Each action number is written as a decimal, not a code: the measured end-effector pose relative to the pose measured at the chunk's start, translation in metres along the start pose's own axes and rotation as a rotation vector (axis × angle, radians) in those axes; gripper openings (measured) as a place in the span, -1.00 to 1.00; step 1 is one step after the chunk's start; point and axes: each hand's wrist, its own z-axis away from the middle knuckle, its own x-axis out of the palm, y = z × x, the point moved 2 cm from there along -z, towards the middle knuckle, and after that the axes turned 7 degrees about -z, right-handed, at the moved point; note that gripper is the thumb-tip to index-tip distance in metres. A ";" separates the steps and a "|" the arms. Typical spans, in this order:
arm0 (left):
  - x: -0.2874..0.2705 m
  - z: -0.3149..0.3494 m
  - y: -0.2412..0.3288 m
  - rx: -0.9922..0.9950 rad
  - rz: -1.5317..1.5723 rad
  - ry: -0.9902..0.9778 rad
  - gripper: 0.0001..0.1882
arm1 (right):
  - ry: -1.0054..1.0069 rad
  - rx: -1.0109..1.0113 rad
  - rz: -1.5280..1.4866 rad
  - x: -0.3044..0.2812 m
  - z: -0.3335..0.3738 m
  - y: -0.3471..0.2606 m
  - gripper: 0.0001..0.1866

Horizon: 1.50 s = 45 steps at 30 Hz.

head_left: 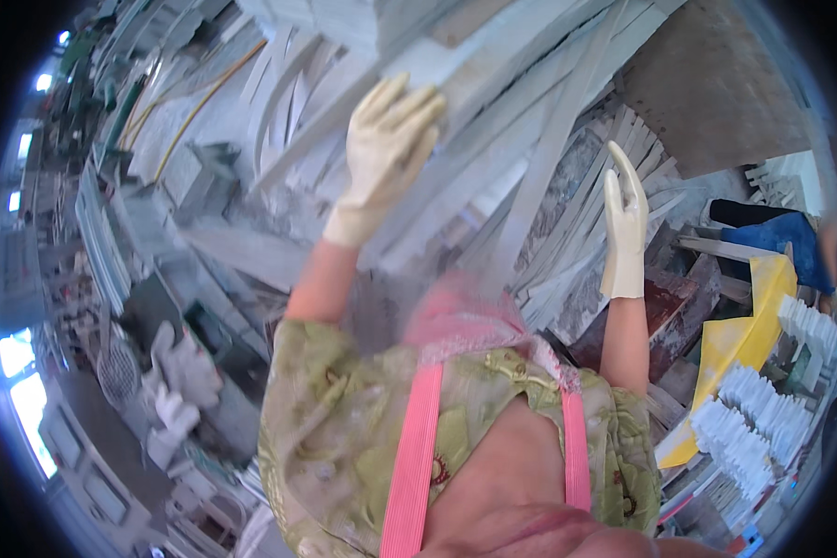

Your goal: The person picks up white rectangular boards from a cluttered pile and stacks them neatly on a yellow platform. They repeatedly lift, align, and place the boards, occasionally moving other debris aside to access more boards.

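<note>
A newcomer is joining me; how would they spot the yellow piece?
Start at the gloved right hand, fingers up. Go right and downward to the white ridged stacks. The angular yellow piece is just left of them, set apart by bright colour.

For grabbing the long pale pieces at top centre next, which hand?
Left, probably: the left hand appears right by the long pale pieces, fingers toward them, though contact is unclear. The right hand is farther off, to their right.

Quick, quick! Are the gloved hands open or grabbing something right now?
Left hand: fingers partly bent; whether it grips anything cannot be told.
Right hand: open, fingers apart, nothing seen in it.
</note>
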 end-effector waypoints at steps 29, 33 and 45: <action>-0.043 0.040 0.007 -1.183 0.384 0.061 -0.67 | 0.222 0.477 -0.122 -0.153 0.281 0.041 -0.52; -0.029 0.003 0.005 -0.978 0.252 -0.062 -0.67 | 0.113 0.434 -0.145 -0.126 0.264 0.037 -0.53; -0.006 -0.009 -0.018 -0.609 -0.176 -0.210 -0.66 | 0.081 0.485 -0.196 -0.103 0.260 0.046 -0.50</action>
